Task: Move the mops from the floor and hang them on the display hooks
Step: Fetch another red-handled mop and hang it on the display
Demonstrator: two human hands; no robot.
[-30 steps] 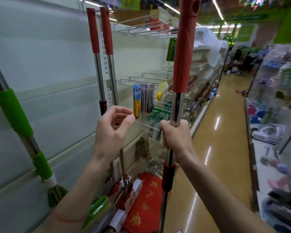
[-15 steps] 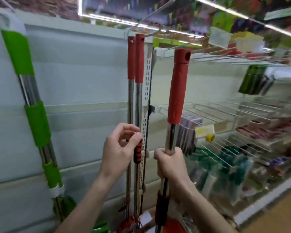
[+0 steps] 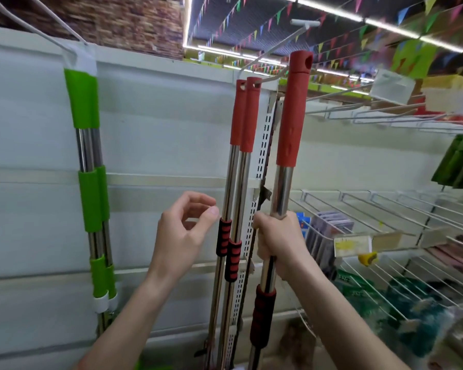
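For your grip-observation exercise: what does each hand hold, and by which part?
The right hand grips the red-handled mop by its steel shaft, below the red grip. The left hand holds nothing.

White panelled back wall (image 3: 158, 134) with a horizontal rail; perforated upright strip (image 3: 265, 161) at its right end. Wire shelves (image 3: 385, 209) run off to the right, holding blurred green packets (image 3: 364, 292). Clear price tag holder (image 3: 353, 245) with a yellow label; small yellow item (image 3: 368, 259) just under it. Coloured bunting (image 3: 332, 44) and light strips (image 3: 385, 25) overhead
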